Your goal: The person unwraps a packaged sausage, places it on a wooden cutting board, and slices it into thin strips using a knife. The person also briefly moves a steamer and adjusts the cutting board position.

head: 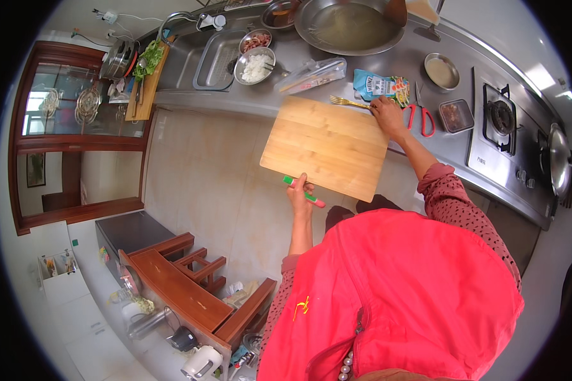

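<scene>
A bamboo cutting board [326, 145] lies at a slant across the counter's front edge, partly over the floor. At its near edge my left hand [301, 193] has its thumb by the rim and holds a green and pink stick-like object [314, 200]. My right hand [387, 114] is at the board's far right corner, with its fingers at the handle end of a golden fork [345, 101]; its grip is partly hidden. Just beyond those fingers lies a blue Heinz pouch [369, 85]. Red-handled scissors [425, 119] are to the right of this hand.
Behind the board lies a clear plastic bag [314, 76]. A bowl of rice [255, 68], a bowl of meat [256, 42] and a large metal basin [350, 26] stand farther back. Rightward are a plastic container [456, 115], a small bowl [441, 71] and a gas stove [493, 128].
</scene>
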Demonstrator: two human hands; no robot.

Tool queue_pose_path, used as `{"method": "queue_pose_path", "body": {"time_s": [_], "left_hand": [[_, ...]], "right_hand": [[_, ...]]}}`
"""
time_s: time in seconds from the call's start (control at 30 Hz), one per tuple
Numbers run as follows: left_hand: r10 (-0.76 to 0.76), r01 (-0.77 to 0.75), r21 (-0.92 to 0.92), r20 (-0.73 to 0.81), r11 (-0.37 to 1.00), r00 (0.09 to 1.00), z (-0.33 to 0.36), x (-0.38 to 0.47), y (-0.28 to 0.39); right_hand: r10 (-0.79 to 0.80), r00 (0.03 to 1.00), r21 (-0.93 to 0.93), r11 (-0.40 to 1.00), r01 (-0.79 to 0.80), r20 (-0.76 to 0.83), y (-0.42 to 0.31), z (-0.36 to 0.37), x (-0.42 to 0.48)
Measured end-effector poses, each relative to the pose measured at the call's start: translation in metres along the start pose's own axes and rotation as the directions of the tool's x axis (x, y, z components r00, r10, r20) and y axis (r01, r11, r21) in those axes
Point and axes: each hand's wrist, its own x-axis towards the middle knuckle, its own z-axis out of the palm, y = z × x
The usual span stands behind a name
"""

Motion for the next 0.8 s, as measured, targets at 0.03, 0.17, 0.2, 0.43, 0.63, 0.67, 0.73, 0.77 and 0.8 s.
{"method": "queue_pose_path", "body": {"time_s": [0.03,0.17,0.2,0.43,0.63,0.67,0.73,0.77,0.8], "left_hand": [[-0.021,0.021,-0.016,0.005,1.000,1.000,0.004,0.002,-0.001],[-0.058,0.059,-0.060,0.017,0.996,0.998,0.017,0.017,-0.008],[-0.060,0.062,-0.066,0.024,0.996,0.998,0.021,0.023,-0.010],[-0.153,0.161,-0.049,0.143,0.986,0.978,0.048,0.070,-0.018],[-0.177,0.184,-0.011,0.230,0.983,0.957,0.059,0.107,-0.008],[-0.182,0.186,0.004,0.231,0.983,0.956,0.059,0.111,-0.005],[-0.204,0.200,0.041,0.232,0.979,0.951,0.061,0.119,0.002],[-0.227,0.219,0.062,0.228,0.974,0.947,0.062,0.121,0.005],[-0.265,0.250,0.096,0.209,0.963,0.941,0.063,0.123,0.009]], "right_hand": [[0.034,0.999,-0.028,0.999,-0.033,0.036,0.008,0.002,0.005],[-0.084,0.995,-0.039,0.996,0.082,-0.055,0.035,0.007,0.011],[-0.237,0.958,-0.172,0.963,0.210,-0.161,0.040,0.008,0.013],[0.032,0.995,-0.301,0.952,-0.061,-0.099,0.071,-0.005,0.040],[0.293,0.946,-0.329,0.887,-0.324,-0.143,0.090,-0.006,0.053],[0.324,0.934,-0.337,0.872,-0.356,-0.149,0.089,-0.005,0.054],[0.327,0.928,-0.360,0.856,-0.372,-0.181,0.083,-0.003,0.056],[0.299,0.933,-0.380,0.854,-0.355,-0.198,0.078,-0.002,0.054],[0.315,0.929,-0.398,0.841,-0.367,-0.192,0.071,-0.003,0.052]]}}
